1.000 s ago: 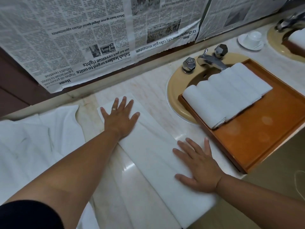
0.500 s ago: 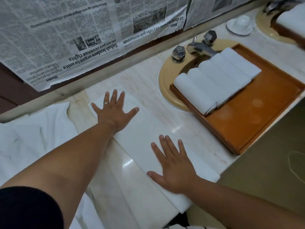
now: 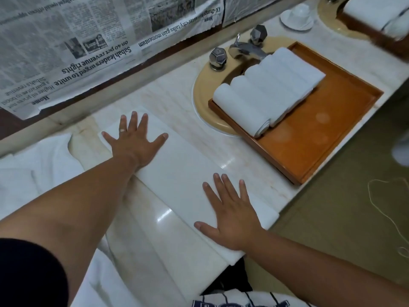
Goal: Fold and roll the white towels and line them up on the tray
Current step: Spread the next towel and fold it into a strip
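Folded white towel (image 3: 177,171) flat at frame centre, left hand (image 3: 135,142) and right hand (image 3: 230,220) pressing its ends with fingers spread wide, rolled towels (image 3: 265,89) on wooden tray (image 3: 321,138) upper right

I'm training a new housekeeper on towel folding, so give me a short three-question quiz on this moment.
1. True or false: the left hand and the right hand both lie flat on the long folded white towel.
2. Where do the rolled white towels lie on the orange-brown wooden tray? A) at the end nearer the chrome tap; B) at the end nearer the counter's front edge; C) spread over the whole tray.
3. Fill in: the pale ring is on the ___ hand.

Key: 1 true; 2 A; 3 left.
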